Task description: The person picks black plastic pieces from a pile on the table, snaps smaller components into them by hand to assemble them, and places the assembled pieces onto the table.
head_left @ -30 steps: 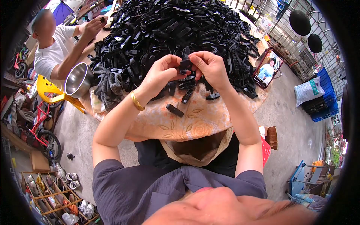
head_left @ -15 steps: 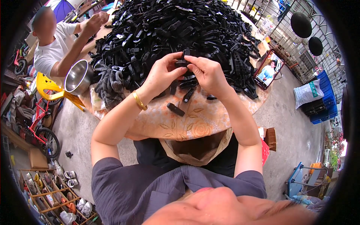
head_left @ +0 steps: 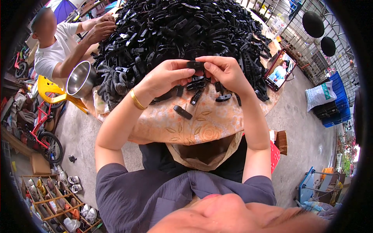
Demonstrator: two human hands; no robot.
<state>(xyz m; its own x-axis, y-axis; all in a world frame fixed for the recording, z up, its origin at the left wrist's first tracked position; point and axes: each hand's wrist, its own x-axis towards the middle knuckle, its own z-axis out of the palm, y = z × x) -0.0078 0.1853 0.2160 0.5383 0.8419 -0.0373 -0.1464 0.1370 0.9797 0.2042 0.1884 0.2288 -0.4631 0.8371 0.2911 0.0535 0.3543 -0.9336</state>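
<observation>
My left hand (head_left: 166,77) and my right hand (head_left: 222,72) meet above the table and pinch the same small black plastic clip (head_left: 195,65) between their fingertips. A gold bangle (head_left: 136,99) circles my left wrist. Behind the hands rises a big heap of black plastic clips (head_left: 182,31). A few loose clips (head_left: 182,112) lie on the orange flowered tablecloth (head_left: 202,124) just under my hands. An open brown bag (head_left: 202,153) hangs at the table's near edge.
Another person in a white shirt (head_left: 52,54) sits at the far left, both hands in the heap. A steel bowl (head_left: 79,79) and a yellow chair (head_left: 50,89) stand beside them. A phone (head_left: 280,70) lies at the table's right. A red bicycle (head_left: 37,128) and shoe rack (head_left: 50,198) stand left.
Both my hands have lifted slightly toward the heap, still together on the clip. The other person's hands have moved onto the pile.
</observation>
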